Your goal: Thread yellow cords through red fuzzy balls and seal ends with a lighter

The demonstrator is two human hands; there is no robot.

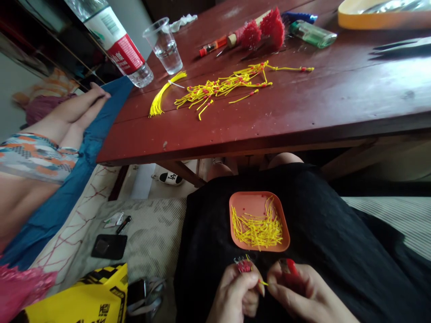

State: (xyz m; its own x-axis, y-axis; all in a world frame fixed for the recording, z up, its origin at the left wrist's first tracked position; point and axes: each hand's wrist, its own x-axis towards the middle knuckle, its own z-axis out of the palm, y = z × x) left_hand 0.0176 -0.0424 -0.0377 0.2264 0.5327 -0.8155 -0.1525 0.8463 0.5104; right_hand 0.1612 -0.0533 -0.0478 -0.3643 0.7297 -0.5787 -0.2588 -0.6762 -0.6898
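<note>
Above my lap, my left hand [237, 291] is closed, pinching a short yellow cord [264, 283] between thumb and finger. A small bunch of dark red pieces [244, 266] with thin wire-like loops shows at the top of that hand. My right hand [299, 291] is closed around what looks like a red lighter [291, 268], its fingertips at the free end of the cord. Just beyond both hands, an orange square tray [286, 235] rests on the black cloth over my lap. Inside lie many short yellow cords [257, 231] and a few small red beads.
On the red wooden table [303, 112] are knotted yellow cords [218, 87], a tied yellow bundle [163, 96], a water bottle [117, 45], a plastic cup [168, 49] and a green lighter [313, 33]. A person's legs [77, 105] lie at left. A yellow bag [84, 298] sits lower left.
</note>
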